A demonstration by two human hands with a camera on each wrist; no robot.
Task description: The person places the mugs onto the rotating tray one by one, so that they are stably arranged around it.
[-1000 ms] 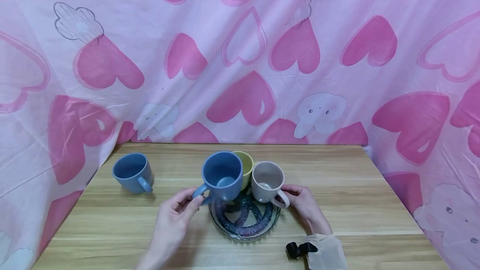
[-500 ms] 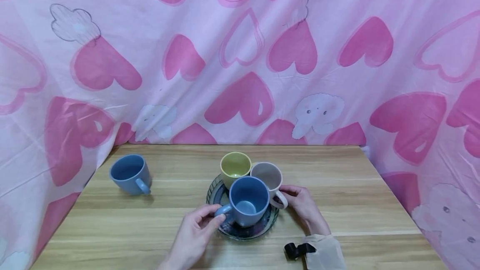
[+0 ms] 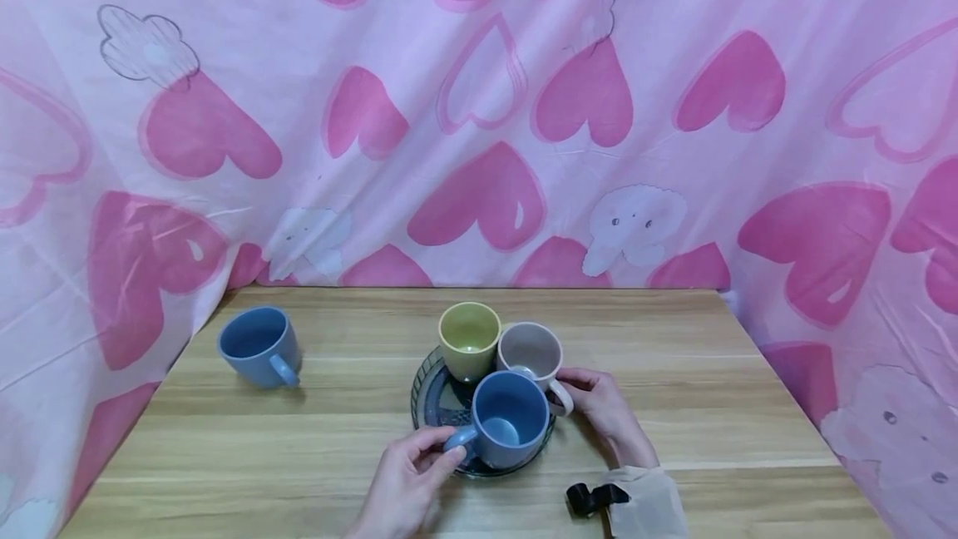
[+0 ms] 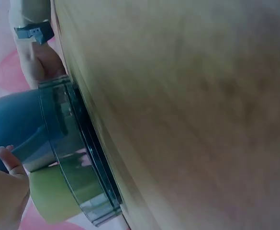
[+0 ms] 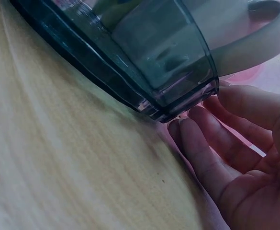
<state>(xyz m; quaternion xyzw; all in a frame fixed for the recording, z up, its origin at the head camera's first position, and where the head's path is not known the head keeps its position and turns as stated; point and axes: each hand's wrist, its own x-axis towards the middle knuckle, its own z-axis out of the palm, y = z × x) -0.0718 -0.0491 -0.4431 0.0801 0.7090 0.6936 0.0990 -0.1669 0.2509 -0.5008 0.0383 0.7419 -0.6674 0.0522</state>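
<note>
In the head view, my left hand (image 3: pixel 407 481) pinches the handle of a blue mug (image 3: pixel 512 431) at the front of a round glass dish (image 3: pixel 421 396). Behind it on the dish are a yellow-green cup (image 3: pixel 469 343) on the left and a light grey mug (image 3: pixel 530 346) on the right. My right hand (image 3: pixel 612 418) is at the dish's right side; in the right wrist view, the thumb and fingertips of this hand (image 5: pixel 240 148) hold the edge of the clear dish (image 5: pixel 178 67). Whether the blue mug's base touches the dish is unclear.
A second blue mug (image 3: pixel 258 348) stands at the left on the wooden table (image 3: pixel 359 339), its handle toward the front right. A pink and white heart-patterned cloth (image 3: pixel 479 106) hangs behind the table and at both sides. A black device sits at my right sleeve.
My left hand has brought the blue mug from the left rear of the dish to the front right and lower, uncovering the yellow-green cup. The right hand has stayed at the dish's edge.
</note>
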